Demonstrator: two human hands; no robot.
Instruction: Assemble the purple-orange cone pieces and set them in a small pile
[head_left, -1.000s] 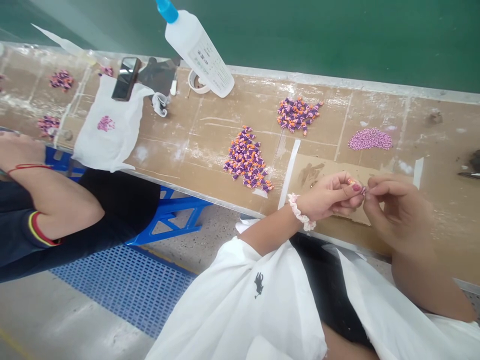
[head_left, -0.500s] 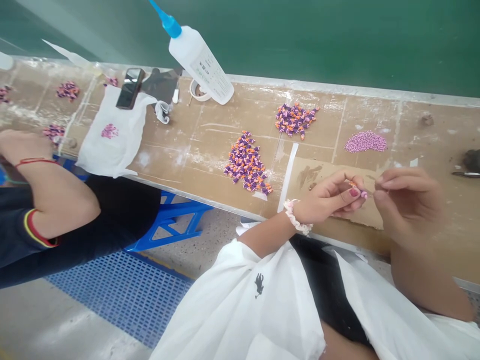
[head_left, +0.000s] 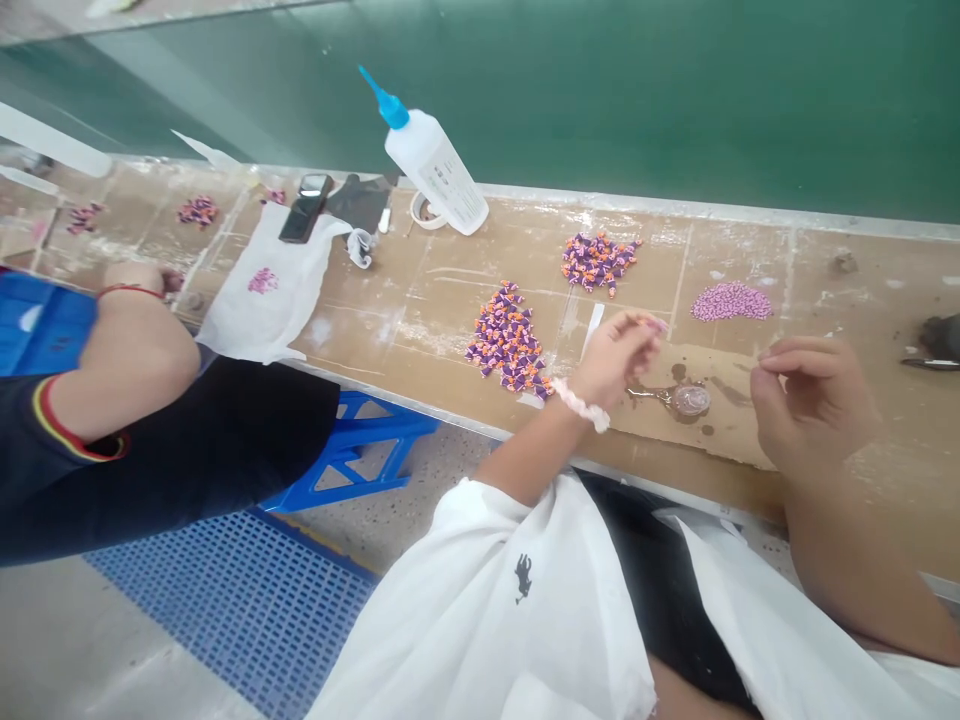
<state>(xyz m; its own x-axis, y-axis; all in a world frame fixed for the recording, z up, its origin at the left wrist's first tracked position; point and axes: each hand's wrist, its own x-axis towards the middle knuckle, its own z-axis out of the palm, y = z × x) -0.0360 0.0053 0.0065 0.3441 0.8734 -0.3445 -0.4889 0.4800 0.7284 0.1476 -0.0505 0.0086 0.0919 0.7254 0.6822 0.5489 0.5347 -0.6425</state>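
My left hand [head_left: 621, 350], with a pale scrunchie [head_left: 581, 405] at the wrist, is held over the cardboard sheet [head_left: 727, 435]. Its fingers are curled together; a pink spot shows at the tips, and whether that is a nail or a small piece I cannot tell. To the right, my right hand [head_left: 814, 400] pinches thumb against forefinger, perhaps on something thin, too faint to name. Between the hands a glossy clear puddle of glue [head_left: 690, 400] lies on the cardboard. Beyond it is a heap of small pink beads [head_left: 731, 302].
Two heaps of purple-and-orange pieces [head_left: 508, 340] lie left of my left hand. A white bottle with blue nozzle [head_left: 439, 175] leans over a tape roll [head_left: 426, 210]. Farther left are a phone [head_left: 306, 208], a white cloth [head_left: 259, 310] and a co-worker's arm [head_left: 142, 345].
My left hand has moved left and up, away from my right hand, uncovering the glue puddle. The small orange-and-pink piece it held no longer shows clearly. The view has shifted slightly.
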